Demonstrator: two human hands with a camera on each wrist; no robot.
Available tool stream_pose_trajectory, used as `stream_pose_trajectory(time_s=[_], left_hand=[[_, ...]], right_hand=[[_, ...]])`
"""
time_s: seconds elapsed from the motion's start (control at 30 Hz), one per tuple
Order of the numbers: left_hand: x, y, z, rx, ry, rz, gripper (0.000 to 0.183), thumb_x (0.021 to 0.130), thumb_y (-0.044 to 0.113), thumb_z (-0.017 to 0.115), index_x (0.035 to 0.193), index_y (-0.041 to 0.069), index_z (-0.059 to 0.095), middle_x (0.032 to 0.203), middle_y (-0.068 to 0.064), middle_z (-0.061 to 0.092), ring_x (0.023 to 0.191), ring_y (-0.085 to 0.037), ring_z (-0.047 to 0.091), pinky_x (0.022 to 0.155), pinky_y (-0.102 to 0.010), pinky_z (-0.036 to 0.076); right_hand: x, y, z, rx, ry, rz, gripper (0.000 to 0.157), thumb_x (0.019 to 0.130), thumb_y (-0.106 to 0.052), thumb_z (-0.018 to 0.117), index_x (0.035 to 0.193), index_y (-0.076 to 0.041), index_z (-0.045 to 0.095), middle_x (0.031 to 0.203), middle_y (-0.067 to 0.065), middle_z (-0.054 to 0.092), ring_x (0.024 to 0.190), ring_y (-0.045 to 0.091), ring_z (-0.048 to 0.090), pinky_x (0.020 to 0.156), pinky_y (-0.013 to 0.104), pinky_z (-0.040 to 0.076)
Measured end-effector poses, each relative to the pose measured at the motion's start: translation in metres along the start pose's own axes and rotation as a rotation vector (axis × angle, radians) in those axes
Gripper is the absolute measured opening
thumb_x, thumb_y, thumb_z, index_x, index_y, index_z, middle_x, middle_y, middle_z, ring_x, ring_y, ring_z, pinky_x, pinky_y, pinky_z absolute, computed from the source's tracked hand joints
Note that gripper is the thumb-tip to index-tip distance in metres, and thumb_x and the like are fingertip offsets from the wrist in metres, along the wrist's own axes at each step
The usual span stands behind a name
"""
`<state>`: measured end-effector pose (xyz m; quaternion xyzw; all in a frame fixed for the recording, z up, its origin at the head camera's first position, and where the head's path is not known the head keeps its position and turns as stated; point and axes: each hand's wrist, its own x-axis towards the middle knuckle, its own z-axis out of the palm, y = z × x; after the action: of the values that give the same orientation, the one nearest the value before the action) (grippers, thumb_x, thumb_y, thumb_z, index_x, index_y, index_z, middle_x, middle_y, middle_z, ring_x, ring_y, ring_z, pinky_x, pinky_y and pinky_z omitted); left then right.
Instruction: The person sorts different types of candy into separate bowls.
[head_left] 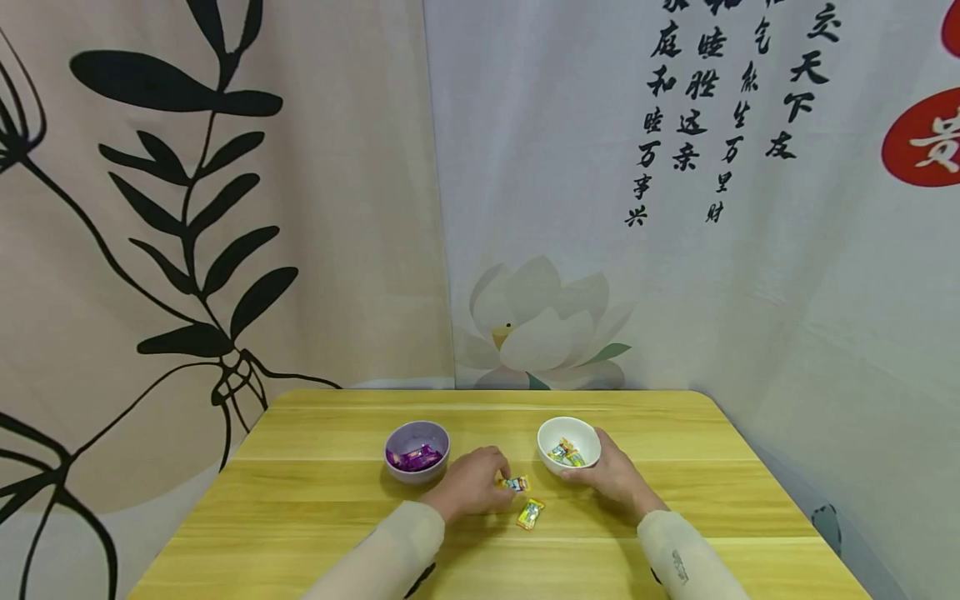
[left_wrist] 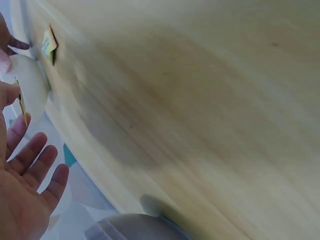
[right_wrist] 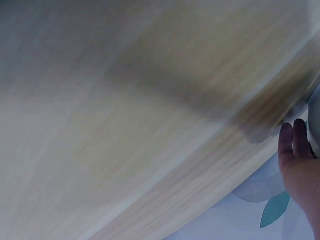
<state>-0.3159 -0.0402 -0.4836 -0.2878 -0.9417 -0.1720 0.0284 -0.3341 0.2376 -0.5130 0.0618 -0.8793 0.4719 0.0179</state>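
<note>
In the head view my left hand (head_left: 472, 485) pinches a small yellow wrapped candy (head_left: 518, 483) between thumb and index finger. The left wrist view shows that candy (left_wrist: 21, 104) edge-on, the other fingers spread apart. A second yellow candy (head_left: 530, 514) lies on the table just in front of it. My right hand (head_left: 617, 477) holds the white bowl (head_left: 582, 437) by its right side, thumb at the front. Several yellow candies (head_left: 566, 453) are inside this bowl. In the right wrist view only part of the right hand (right_wrist: 299, 162) shows against the bowl's side.
A purple bowl (head_left: 417, 477) with purple-wrapped candies (head_left: 418, 458) stands left of my left hand. The wooden table (head_left: 315, 500) ends at a back edge against a printed cloth (head_left: 360, 208).
</note>
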Motion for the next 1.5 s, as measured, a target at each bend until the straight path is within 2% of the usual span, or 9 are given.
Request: stream_pose_trajectory(time_s=[0.17,0.5,0.8,1.0,1.3,1.5], left_hand=[[0.008,0.008,-0.007,-0.010,0.002,-0.016,0.022,0.082,0.037,0.076,0.090,0.017,0.070,0.099,0.007,0.062,0.093,-0.012,0.060,0.084,-0.032,0.052],[0.030,0.023,-0.016,0.005,0.053,0.004,0.022,0.083,0.036,0.077,0.090,0.017,0.069,0.103,0.005,0.063,0.093,-0.012,0.061,0.081,-0.030,0.053],[0.054,0.032,-0.026,0.046,0.080,-0.009,0.024,0.084,0.038,0.075,0.094,0.016,0.071,0.103,0.003,0.064,0.095,-0.013,0.060,0.081,-0.030,0.052],[0.065,0.035,-0.031,0.050,0.098,-0.030,0.025,0.085,0.039,0.075,0.095,0.016,0.072,0.103,0.003,0.064,0.096,-0.015,0.061,0.079,-0.031,0.052],[0.084,0.044,-0.028,0.043,0.113,-0.017,0.026,0.086,0.038,0.074,0.098,0.015,0.073,0.103,0.004,0.064,0.096,-0.014,0.061,0.079,-0.030,0.053],[0.092,0.049,-0.024,0.041,0.130,-0.015,0.025,0.085,0.036,0.075,0.096,0.014,0.073,0.099,0.004,0.064,0.091,-0.015,0.062,0.077,-0.032,0.053]], right_hand=[[0.000,-0.001,0.000,0.016,0.002,-0.003,0.099,0.069,-0.035,0.092,0.146,-0.005,0.037,0.130,0.012,0.057,0.118,0.028,0.054,0.103,0.050,0.040],[0.000,0.001,0.001,0.067,0.005,-0.008,0.097,0.070,-0.031,0.092,0.145,-0.005,0.038,0.130,0.013,0.057,0.117,0.029,0.055,0.103,0.050,0.040],[-0.001,0.000,0.001,0.013,0.001,-0.011,0.099,0.070,-0.035,0.091,0.146,-0.003,0.036,0.130,0.013,0.057,0.117,0.029,0.055,0.102,0.051,0.041],[0.000,0.000,0.000,0.008,-0.007,-0.016,0.100,0.072,-0.036,0.090,0.147,-0.002,0.034,0.131,0.014,0.056,0.118,0.029,0.055,0.102,0.052,0.041],[0.001,0.002,-0.004,0.047,-0.013,-0.026,0.094,0.073,-0.032,0.090,0.145,-0.003,0.037,0.129,0.013,0.058,0.115,0.028,0.056,0.099,0.046,0.042],[0.002,0.002,-0.002,0.040,-0.026,-0.045,0.092,0.073,-0.031,0.090,0.144,-0.003,0.038,0.128,0.012,0.058,0.113,0.026,0.057,0.096,0.043,0.045]])
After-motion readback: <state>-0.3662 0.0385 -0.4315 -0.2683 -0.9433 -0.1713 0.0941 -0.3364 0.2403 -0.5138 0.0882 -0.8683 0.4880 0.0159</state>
